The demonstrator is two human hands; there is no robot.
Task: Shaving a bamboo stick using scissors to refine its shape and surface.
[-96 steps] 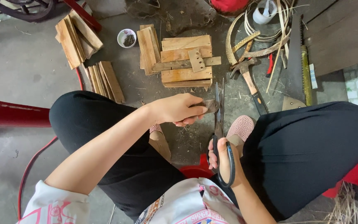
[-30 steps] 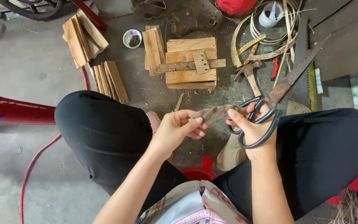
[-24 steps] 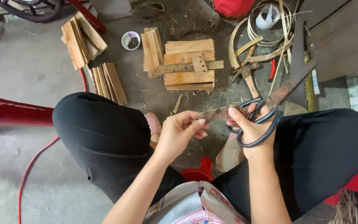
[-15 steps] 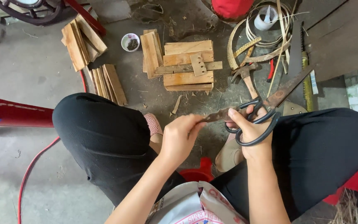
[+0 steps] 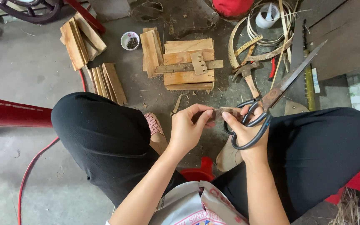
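Brown strip (image 5: 219,113), mid-frame, is pinched closed in the left hand (image 5: 187,132) and steadied by the right hand (image 5: 246,131) gripping long scissors (image 5: 271,98); blades near fingertips risk a cut.

Scissors (image 5: 271,98): dull, rusted metal blades, glossy black loop handles. Strip (image 5: 226,113) pinched between both hands: brown, rough, matt. Stacked boards (image 5: 188,64): pale raw wood, unfinished. Floor (image 5: 30,75): grey concrete, gritty, stained. Trousers (image 5: 105,141): black matt cloth. Small bowl (image 5: 130,40): white, glazed.
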